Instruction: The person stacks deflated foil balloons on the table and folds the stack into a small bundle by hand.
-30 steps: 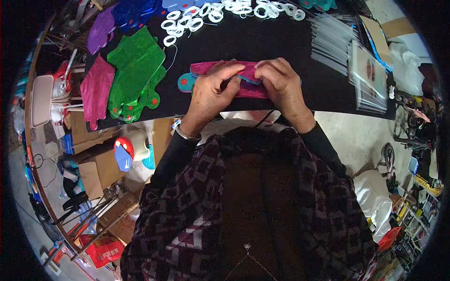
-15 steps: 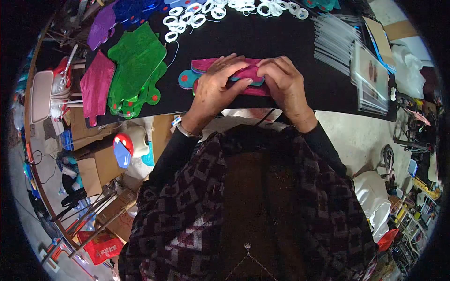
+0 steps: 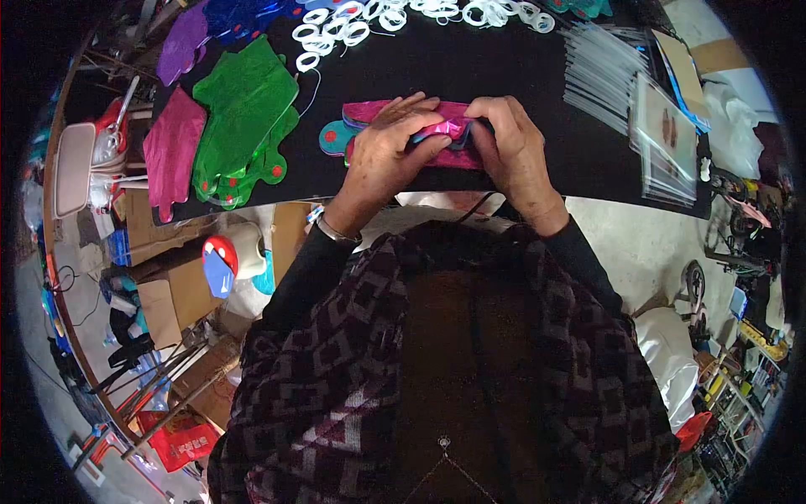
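While left hand (image 3: 388, 144) and right hand (image 3: 516, 151) are pinching glossy magenta foil sheet (image 3: 453, 128) between fingers (image 3: 430, 149) | red-dotted teal rounded tab (image 3: 333, 137) is protruding alongside

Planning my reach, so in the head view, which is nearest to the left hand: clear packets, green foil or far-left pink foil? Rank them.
Nearest first, from the left hand:
1. Green foil, to its left
2. Pink foil, beyond the green
3. Clear packets, far right
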Tool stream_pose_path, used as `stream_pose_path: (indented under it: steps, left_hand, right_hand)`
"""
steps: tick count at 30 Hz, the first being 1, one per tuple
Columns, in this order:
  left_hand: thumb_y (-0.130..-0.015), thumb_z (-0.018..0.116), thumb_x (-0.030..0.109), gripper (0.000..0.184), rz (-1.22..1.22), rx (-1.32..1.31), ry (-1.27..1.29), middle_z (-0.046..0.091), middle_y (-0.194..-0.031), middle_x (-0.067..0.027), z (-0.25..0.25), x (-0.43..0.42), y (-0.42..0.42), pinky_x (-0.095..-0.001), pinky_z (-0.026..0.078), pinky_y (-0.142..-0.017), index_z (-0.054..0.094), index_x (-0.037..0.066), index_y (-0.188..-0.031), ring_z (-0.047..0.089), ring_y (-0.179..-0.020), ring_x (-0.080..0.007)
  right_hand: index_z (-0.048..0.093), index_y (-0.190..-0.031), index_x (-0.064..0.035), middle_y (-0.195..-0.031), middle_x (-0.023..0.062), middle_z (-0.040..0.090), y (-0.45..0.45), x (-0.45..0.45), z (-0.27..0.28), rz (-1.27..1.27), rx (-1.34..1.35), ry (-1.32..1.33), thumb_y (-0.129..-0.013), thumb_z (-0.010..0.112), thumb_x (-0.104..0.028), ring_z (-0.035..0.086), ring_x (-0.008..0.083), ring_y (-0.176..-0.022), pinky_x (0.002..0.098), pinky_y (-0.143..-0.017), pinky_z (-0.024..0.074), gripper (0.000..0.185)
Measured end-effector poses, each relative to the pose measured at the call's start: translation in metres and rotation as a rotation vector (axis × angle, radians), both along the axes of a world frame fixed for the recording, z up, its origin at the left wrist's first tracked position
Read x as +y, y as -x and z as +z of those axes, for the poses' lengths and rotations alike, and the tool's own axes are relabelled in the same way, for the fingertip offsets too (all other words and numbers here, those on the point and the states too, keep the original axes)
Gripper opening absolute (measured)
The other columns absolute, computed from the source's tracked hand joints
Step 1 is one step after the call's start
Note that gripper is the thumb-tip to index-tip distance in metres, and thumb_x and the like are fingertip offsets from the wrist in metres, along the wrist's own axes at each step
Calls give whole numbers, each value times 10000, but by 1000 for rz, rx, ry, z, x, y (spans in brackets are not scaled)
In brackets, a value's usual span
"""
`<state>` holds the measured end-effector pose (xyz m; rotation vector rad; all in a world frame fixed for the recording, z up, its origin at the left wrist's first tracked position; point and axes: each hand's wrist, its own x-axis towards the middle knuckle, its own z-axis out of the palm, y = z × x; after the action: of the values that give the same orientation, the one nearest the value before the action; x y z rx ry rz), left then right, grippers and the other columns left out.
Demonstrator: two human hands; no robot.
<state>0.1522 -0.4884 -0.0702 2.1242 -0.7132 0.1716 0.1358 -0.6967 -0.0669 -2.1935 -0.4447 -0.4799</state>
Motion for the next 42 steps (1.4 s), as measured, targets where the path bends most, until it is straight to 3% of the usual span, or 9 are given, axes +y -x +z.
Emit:
stream_pose_path:
  steps: [10, 20, 30, 42]
  left_hand:
    - [-856, 795, 111, 312, -18, 10, -8, 705, -1308, -142, -1, 1, -2, -395, 450, -1119, 740, 61, -1159, 613, -1298, -313]
    - [-884, 771, 126, 327, -5, 37, 1, 703, -1310, -133, 6, -1, 0, -394, 446, -1122, 726, 54, -1200, 605, -1308, -309]
    - [-937, 719, 167, 313, -7, 40, -15, 706, -1319, -95, 12, -1, 2, -399, 435, -1135, 715, 55, -1229, 602, -1318, -293]
    - [-924, 716, 128, 204, 76, 43, 44, 762, -1189, -82, 1, -2, -2, -400, 483, -1096, 743, 53, -1112, 665, -1238, -299]
  right_hand:
    - [622, -1094, -125, -966, 57, 660, -10, -7, 1, 152, -61, 170, -749, 674, 57, 581, 269, -856, 366, -787, 485, 393]
    - [661, -1055, -124, -967, 47, 672, -5, -6, 3, 88, 29, -53, -747, 652, 94, 609, 258, -847, 361, -769, 495, 378]
    - [666, -1103, -101, -978, 49, 686, -14, -8, 7, 147, 139, -128, -837, 681, 15, 627, 239, -823, 357, -776, 513, 290]
    - [714, -986, -44, -926, 62, 669, -14, -8, 3, 111, 125, -11, -873, 733, -60, 590, 221, -783, 331, -728, 486, 116]
